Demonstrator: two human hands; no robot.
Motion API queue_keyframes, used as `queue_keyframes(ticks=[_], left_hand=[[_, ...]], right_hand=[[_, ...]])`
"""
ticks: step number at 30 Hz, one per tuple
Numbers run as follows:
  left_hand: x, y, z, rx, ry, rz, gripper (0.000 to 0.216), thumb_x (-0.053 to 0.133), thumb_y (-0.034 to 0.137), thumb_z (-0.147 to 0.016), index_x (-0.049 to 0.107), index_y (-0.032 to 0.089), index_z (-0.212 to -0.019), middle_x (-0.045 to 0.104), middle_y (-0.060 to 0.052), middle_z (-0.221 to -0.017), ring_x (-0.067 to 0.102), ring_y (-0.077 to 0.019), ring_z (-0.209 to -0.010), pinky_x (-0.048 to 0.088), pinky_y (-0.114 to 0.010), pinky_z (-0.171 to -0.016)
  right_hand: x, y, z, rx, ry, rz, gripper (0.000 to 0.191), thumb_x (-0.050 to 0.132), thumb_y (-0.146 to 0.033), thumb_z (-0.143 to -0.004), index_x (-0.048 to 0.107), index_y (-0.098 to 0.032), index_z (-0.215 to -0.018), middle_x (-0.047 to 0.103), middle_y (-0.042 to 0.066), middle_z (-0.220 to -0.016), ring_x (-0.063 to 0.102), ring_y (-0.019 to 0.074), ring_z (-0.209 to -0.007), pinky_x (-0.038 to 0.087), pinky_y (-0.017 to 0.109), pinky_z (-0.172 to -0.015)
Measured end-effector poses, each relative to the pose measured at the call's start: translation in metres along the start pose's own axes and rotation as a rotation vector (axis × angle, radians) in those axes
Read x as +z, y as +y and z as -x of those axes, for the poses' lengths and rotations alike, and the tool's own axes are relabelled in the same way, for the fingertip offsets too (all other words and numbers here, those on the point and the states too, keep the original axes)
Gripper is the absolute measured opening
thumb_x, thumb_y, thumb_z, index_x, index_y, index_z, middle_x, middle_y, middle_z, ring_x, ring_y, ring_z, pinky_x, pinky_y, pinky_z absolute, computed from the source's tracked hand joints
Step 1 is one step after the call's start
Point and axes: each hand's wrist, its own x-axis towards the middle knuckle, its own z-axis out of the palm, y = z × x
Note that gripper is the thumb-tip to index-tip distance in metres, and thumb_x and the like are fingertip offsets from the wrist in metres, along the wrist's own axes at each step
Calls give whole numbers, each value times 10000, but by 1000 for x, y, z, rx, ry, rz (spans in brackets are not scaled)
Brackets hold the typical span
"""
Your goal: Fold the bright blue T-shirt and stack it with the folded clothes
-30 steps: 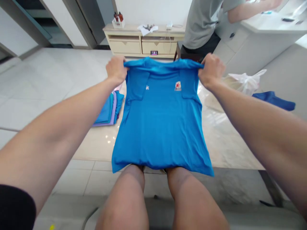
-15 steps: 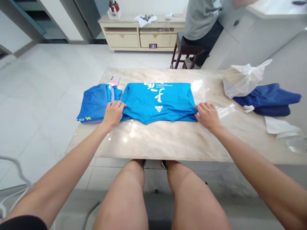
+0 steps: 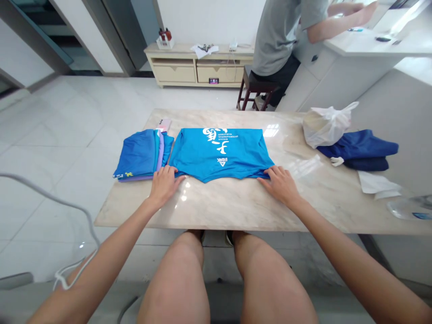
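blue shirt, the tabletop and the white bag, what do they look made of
Blue shirt: thin, matte knit, probably polyester; it lies limp with soft folds and a white print. Tabletop: polished marble or a lookalike; beige veining and glare spots. White bag: thin, crinkled, semi-translucent plastic film.

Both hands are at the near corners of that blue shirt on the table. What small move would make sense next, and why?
Probably a smoothing of the near hem. The left hand and right hand rest flat at the near corners of the folded blue shirt, whose near edge still dips and wrinkles. The stack of folded shirts lies just beside it.
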Motion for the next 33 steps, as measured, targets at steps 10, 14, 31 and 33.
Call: queue_keyframes(ticks=[10,14,31,33], left_hand=[[20,-3,-56,276,-101,400,306,690,372,-981,759,213,-1233,743,-124,-1261,672,-327,-1198,519,-474,-1063],[29,-1,-55,212,-133,527,215,690,387,-973,766,208,-1063,771,-82,-1071,704,-271,-1006,530,-402,-945],[1,40,8,381,-234,515,102,697,277,-914,729,209,-984,703,-108,-1148,675,-287,-1094,529,-402,-985],[5,46,6,389,-246,529,123,713,273,-918,743,213,-1021,726,-109,-1177,687,-298,-1126,535,-413,-1000]], right_hand=[[26,-10,-43,-116,-36,-306,415,603,-476,-1072,697,-192,-1360,681,181,-1421,615,371,-1319,509,537,-1125],[33,-16,-43,69,-56,-398,302,651,-416,-1025,737,-177,-1187,754,146,-1128,686,336,-1071,538,467,-968],[-6,-75,6,140,-325,-493,249,840,-403,-852,689,-216,-921,743,98,-1136,654,317,-1129,451,368,-892],[0,-83,5,116,-279,-567,201,806,-361,-887,707,-219,-988,746,94,-1167,669,296,-1122,472,366,-908]])
